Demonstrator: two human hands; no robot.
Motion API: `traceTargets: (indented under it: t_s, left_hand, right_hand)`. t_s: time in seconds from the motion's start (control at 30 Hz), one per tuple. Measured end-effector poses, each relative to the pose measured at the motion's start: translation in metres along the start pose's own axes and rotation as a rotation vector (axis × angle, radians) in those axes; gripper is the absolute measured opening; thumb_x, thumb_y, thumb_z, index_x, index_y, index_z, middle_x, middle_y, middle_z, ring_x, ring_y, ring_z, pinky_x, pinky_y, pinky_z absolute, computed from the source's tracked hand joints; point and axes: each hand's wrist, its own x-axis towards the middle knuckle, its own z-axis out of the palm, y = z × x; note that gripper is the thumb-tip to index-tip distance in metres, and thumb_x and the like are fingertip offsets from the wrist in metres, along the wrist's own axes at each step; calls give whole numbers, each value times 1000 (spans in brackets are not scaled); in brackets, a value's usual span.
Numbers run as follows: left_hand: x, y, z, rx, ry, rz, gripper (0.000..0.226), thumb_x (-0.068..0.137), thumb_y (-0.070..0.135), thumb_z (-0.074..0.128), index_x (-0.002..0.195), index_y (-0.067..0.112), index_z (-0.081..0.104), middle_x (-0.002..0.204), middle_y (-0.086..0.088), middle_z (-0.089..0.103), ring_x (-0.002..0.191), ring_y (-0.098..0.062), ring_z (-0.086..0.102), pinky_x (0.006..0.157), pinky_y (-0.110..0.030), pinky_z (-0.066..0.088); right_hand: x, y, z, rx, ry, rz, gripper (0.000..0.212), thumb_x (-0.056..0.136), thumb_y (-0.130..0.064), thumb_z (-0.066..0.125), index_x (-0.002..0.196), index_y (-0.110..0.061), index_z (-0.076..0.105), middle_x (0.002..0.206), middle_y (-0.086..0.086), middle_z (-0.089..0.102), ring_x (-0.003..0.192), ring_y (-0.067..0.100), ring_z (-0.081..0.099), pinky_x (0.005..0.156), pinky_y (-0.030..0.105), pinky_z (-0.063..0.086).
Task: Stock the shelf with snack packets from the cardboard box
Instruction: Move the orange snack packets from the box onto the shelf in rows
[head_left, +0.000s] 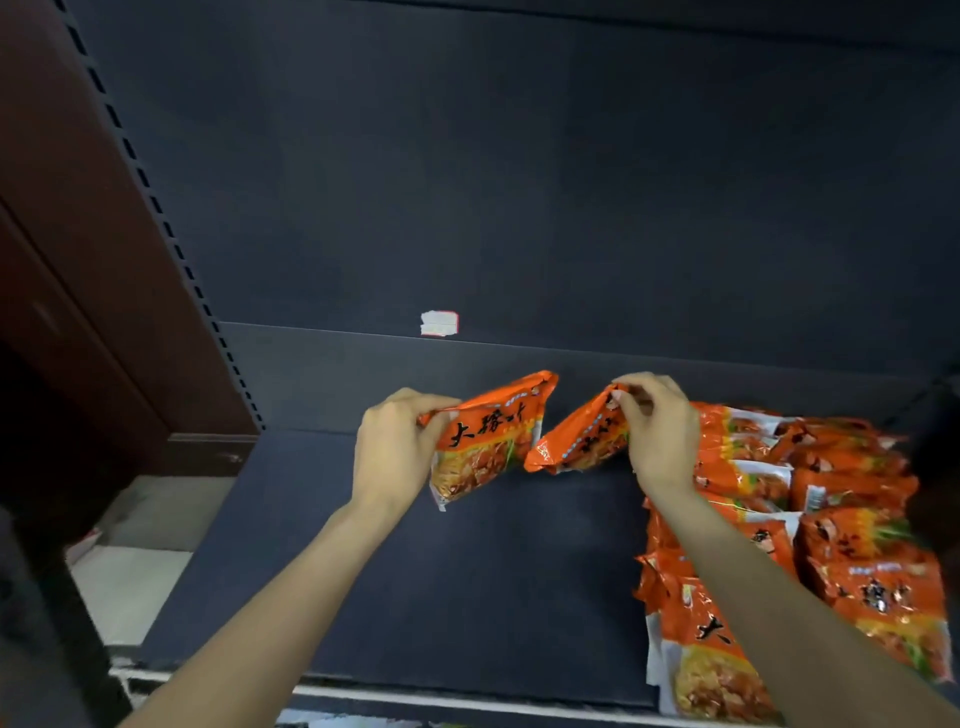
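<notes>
Head view, orange snack packet (485, 439), glossy, crinkled, black lettering

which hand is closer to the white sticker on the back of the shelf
Left, narrowly. The white sticker sits above and between the hands: the left hand is below it, slightly left, gripping a packet; the right hand is farther right, holding another packet.

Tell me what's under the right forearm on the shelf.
Orange snack packets lie piled on the dark shelf beneath the right forearm. The arm covers part of the pile, so how many lie there can't be seen.
</notes>
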Motion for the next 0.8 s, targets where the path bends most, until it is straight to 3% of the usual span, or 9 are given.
traceTargets:
  t_s: [0.17,0.3,0.43,0.63,0.8]
  left_hand:
    - [-2,-6,21,45,-63,-28,16,87,20,64,96,29,74,88,8,65,78,-7,60,74,-27,52]
    - [0,-16,21,39,-23,-78,16,87,20,63,96,27,75,88,6,66,77,-8,59,73,-24,49]
    - [2,-20,18,20,10,-103,15,87,21,64,96,25,75,87,7,65,74,-6,57,67,-11,40]
    - [2,-22,18,6,0,-97,15,87,20,64,96,24,75,88,5,67,77,-8,59,73,-25,49]
    - [1,-23,15,-48,-31,-95,14,86,19,65,94,23,75,87,8,66,79,-8,61,74,-26,50]
  right_hand:
    - [-11,10,30,-38,-230,-21,17,86,-14,64,102,-13,66,105,4,63,102,22,59,87,33,46]
    - [-11,15,41,-151,-352,-55,29,85,-12,64,113,-16,63,114,2,58,113,21,51,95,37,44]
    - [-5,18,44,-268,-284,-63,32,84,-9,64,115,-16,64,112,4,58,109,24,51,94,42,43]
    - [-7,24,53,-391,-239,-73,33,84,-1,61,116,-9,65,106,9,60,101,28,51,89,44,45]
    - [1,24,48,-409,-331,-36,42,86,-11,62,128,-15,56,118,7,55,113,26,47,97,41,42]
